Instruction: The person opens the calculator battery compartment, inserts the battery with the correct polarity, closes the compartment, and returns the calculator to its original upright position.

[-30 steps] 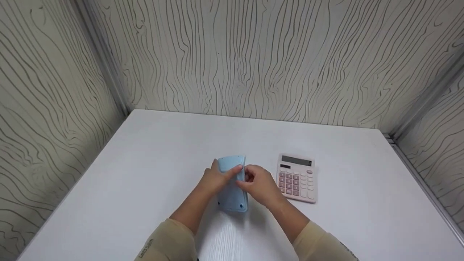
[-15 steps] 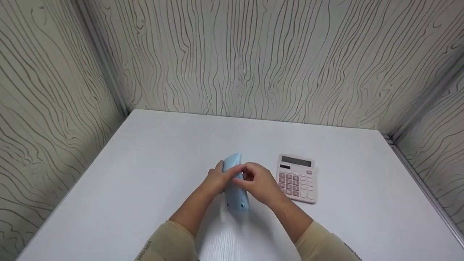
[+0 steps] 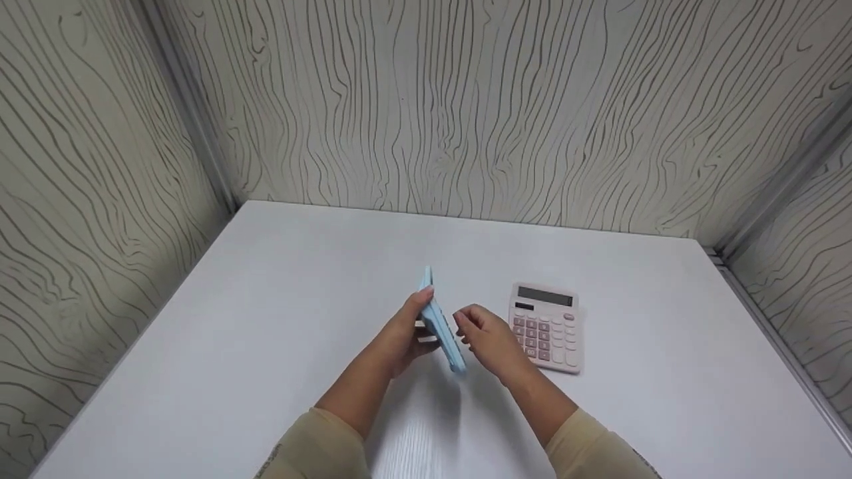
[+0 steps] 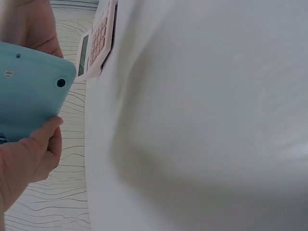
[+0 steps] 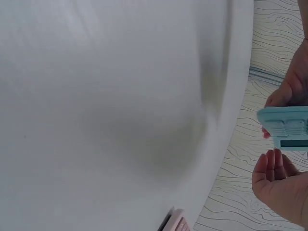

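Note:
My left hand grips a light blue calculator above the table, thumb on its near edge. It is tilted up and appears nearly edge-on in the head view. In the left wrist view the calculator's back shows, with a dark round foot at one corner. Its keys and dark display face the right hand in the right wrist view. My right hand hovers just right of it, fingers loosely bent and holding nothing. A pink calculator lies face up beyond the right hand, which overlaps its lower left corner in the head view.
The white table stretches around both hands. Behind it stands a wood-grain patterned panel, with similar panels at left and right. A metal rail runs beyond the right table edge.
The blue calculator has turned from showing its back to nearly edge-on, its keys swinging toward the right. My right hand has let go of its edge and drawn slightly away. The pink calculator stays put.

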A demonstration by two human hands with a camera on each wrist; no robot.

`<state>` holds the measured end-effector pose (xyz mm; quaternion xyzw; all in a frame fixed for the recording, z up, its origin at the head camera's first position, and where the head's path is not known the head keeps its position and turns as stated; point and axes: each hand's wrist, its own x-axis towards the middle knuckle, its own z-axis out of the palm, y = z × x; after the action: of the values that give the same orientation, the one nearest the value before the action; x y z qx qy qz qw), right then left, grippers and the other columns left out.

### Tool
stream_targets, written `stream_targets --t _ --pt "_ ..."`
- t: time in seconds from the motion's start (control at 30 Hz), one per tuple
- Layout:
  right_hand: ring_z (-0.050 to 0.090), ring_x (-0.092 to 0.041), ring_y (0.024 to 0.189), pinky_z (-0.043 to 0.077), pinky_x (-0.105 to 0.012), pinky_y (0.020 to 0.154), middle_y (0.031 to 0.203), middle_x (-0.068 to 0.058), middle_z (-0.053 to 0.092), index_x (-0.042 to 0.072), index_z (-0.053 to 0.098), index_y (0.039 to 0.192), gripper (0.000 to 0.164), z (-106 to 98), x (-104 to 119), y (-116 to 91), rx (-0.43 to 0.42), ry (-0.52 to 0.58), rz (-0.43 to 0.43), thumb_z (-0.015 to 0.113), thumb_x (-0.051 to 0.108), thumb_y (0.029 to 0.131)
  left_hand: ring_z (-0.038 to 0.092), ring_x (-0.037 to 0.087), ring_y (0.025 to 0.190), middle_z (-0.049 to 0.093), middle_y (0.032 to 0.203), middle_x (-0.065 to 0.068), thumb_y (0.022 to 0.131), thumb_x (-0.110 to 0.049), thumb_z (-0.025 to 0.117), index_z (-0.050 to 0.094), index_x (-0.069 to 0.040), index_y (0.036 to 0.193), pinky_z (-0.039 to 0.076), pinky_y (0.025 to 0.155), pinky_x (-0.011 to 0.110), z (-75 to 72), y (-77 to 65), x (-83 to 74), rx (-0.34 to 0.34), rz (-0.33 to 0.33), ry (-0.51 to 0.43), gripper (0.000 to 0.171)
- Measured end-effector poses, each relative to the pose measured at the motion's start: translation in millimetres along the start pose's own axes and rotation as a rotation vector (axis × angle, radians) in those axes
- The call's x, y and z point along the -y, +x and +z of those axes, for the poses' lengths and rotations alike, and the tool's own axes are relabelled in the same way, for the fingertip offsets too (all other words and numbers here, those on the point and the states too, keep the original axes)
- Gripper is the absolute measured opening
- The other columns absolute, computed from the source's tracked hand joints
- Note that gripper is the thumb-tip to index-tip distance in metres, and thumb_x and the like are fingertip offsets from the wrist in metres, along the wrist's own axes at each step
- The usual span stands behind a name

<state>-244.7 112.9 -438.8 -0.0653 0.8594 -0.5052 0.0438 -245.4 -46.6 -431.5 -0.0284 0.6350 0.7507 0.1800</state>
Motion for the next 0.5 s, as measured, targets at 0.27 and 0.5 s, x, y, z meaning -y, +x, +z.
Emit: stream_targets --t 0.27,0.5 --pt "0.059 -0.017 0.068 0.049 -0.029 0.062 0.075 -0.003 0.058 0.007 0.061 0.092 0.037 -2.0 -14.5 -8.2 0.163 0.116 0.085 0.043 0.038 0.096 0.043 0.035 0.117 0.031 0.134 0.022 0.081 -0.068 0.039 0.015 -0.006 0.144 0.038 0.096 0.045 1.1 -1.1 -2.2 0.074 0.051 -0.114 0.091" --pt "0.058 -0.017 0.062 0.045 -0.028 0.056 0.074 -0.003 0.058 0.005 0.061 0.091 0.03 -4.8 -15.5 -11.0 0.193 0.154 0.065 0.039 0.025 0.098 0.038 0.035 0.122 0.025 0.138 0.022 0.082 -0.068 0.035 0.01 -0.009 0.145 0.035 0.098 0.047 1.8 -1.3 -0.7 0.114 0.063 -0.161 0.09"
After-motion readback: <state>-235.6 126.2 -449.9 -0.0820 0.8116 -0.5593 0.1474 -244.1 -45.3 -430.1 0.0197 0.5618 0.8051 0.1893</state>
